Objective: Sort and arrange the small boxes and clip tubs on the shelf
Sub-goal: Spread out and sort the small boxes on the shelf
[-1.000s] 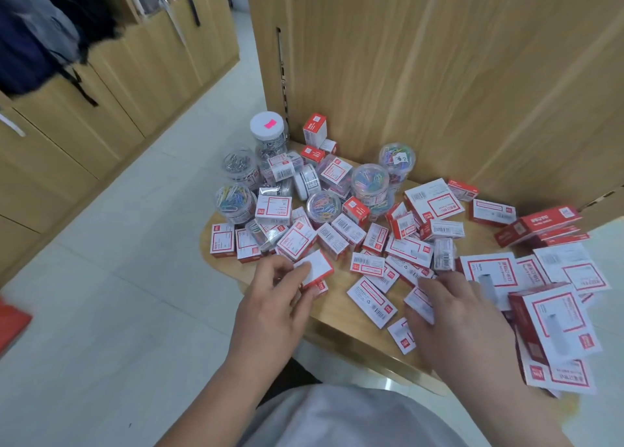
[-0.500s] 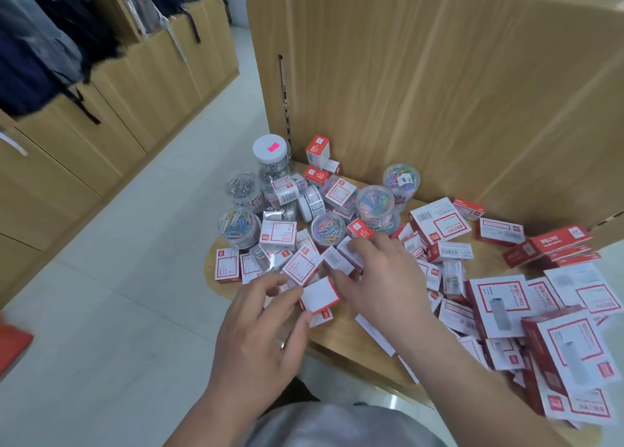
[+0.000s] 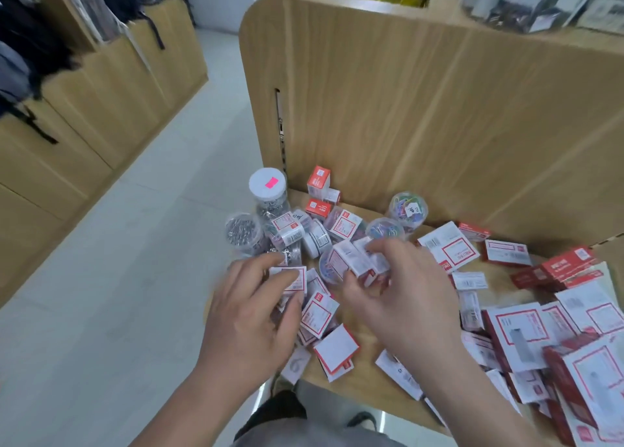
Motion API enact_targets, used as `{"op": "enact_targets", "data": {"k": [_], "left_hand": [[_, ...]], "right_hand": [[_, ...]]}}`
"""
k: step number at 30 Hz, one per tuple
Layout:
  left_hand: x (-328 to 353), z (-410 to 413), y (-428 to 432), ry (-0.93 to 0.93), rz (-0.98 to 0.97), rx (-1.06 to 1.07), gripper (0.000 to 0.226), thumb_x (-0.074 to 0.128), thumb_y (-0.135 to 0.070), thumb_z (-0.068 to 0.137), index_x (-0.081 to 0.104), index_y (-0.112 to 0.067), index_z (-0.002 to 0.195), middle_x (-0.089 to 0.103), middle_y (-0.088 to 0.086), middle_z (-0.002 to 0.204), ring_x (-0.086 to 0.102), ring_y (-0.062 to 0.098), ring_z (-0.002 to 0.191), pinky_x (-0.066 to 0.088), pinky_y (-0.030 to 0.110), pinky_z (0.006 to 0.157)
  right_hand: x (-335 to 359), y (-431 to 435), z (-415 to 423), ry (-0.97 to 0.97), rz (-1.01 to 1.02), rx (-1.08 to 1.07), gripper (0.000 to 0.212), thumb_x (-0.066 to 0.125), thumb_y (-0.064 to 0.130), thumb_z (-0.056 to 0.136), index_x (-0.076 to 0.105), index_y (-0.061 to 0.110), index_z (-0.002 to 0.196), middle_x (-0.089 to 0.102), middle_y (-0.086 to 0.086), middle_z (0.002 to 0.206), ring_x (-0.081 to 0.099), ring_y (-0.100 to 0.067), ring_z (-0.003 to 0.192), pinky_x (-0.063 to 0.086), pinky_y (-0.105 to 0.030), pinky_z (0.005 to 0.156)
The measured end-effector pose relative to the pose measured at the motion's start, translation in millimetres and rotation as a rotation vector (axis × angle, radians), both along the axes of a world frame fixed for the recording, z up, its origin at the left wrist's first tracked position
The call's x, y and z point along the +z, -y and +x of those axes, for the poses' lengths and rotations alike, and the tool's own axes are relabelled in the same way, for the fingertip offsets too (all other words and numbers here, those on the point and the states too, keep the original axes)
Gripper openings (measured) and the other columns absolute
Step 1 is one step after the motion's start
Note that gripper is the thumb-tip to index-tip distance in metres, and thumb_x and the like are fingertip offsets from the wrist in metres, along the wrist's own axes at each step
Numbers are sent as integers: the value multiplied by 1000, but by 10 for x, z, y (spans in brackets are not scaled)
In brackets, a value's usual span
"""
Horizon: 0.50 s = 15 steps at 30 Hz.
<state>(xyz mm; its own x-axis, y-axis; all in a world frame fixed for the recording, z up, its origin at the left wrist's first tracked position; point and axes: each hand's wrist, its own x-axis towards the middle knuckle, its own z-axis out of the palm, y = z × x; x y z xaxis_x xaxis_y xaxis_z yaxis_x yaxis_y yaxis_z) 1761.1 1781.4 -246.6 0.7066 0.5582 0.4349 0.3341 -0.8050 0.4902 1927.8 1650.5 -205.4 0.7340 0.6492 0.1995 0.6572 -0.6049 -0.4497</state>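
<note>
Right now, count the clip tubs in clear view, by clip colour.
Silver-clip tubs: 2
Coloured-clip tubs: 3
Tub on its side, contents unclear: 1
Total: 6 in clear view; more may be hidden.

No text fully legible; print motion-blurred. Small boxes (image 3: 319,315): red-framed white labels, red logo square at one corner, characters unreadable. Large white box (image 3: 449,251): barcode, digits unreadable. Tub of coloured clips (image 3: 408,210): dark handwritten marks on lid label, undecipherable. Pink sticker (image 3: 271,182) on white lid (image 3: 260,188): no lettering discernible.
</note>
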Motion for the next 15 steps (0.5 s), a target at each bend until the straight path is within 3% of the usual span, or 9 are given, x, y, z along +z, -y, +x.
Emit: {"op": "enact_targets", "data": {"k": [6,10,15], "left_hand": [[22,128,-208,-58,-20,-90,27,70,-26,89,75,-15,112,63,3,129,59,28,114,49,48,92],[-24,212,-226,-72,-19,-146,27,72,-25,88,75,-14,113,63,5,128,59,30,114,49,49,93],[52,396,-225,-63,2,-204,26,72,-23,88,75,-13,113,63,3,124,58,28,111,49,45,92]], "right_hand": [[-308,-380,-14,183,-148,-24,50,73,62,77,65,25,109,65,0,94,59,-29,92,48,-42,73],[-399,-236,-10,171,-60,73,50,70,60,82,68,29,121,57,3,94,54,-23,86,45,-36,66],[-371,-17,135,75,180,97,31,73,36,86,73,24,115,60,4,93,60,-21,86,49,-33,66]]}}
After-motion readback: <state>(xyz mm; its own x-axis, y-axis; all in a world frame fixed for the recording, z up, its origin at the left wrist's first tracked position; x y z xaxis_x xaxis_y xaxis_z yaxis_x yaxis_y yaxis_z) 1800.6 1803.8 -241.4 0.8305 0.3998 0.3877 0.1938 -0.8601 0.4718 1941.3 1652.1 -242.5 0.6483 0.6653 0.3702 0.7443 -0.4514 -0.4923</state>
